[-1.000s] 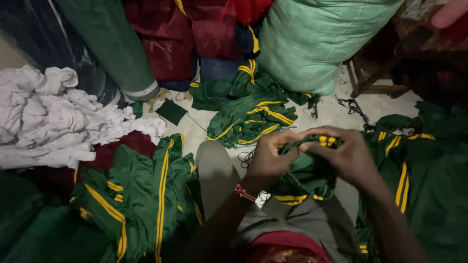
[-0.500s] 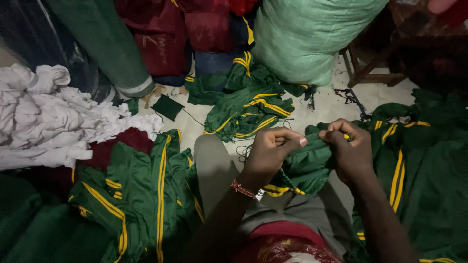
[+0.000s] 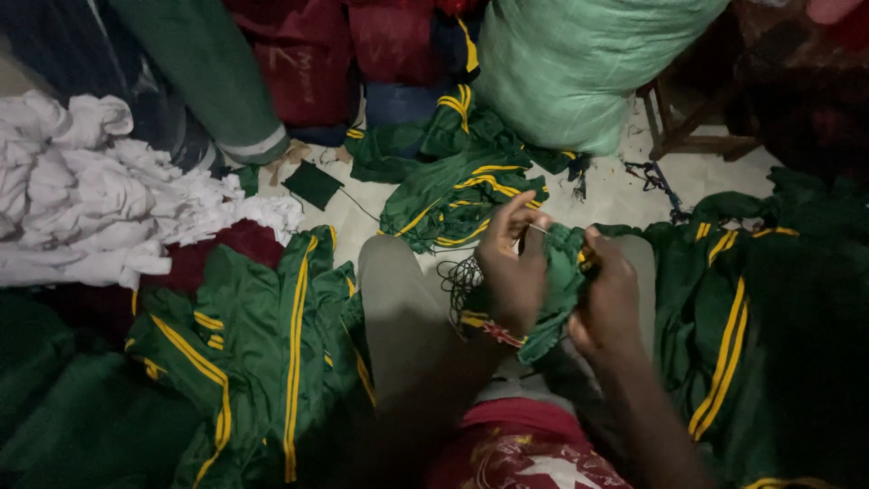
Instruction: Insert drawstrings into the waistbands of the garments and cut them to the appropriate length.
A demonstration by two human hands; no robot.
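My left hand (image 3: 513, 267) and my right hand (image 3: 608, 299) are raised together over my lap, both gripping a bunched piece of green cloth with yellow trim (image 3: 563, 276). The left fingers pinch something thin at the cloth's upper edge; it is too small to make out. A red-and-white band sits on my left wrist. Loose dark thread (image 3: 459, 276) hangs beside the left hand over my grey trouser leg (image 3: 398, 308).
Green garments with yellow stripes lie at my left (image 3: 272, 362), ahead (image 3: 462, 195) and at my right (image 3: 724, 299). A heap of white cloth (image 3: 100, 208) is at the far left. A large pale green sack (image 3: 570, 63) and maroon cloth (image 3: 317, 54) stand at the back.
Both hands have lifted and drawn closer together on the green cloth, which is now bunched more tightly between them. The view has shifted slightly.
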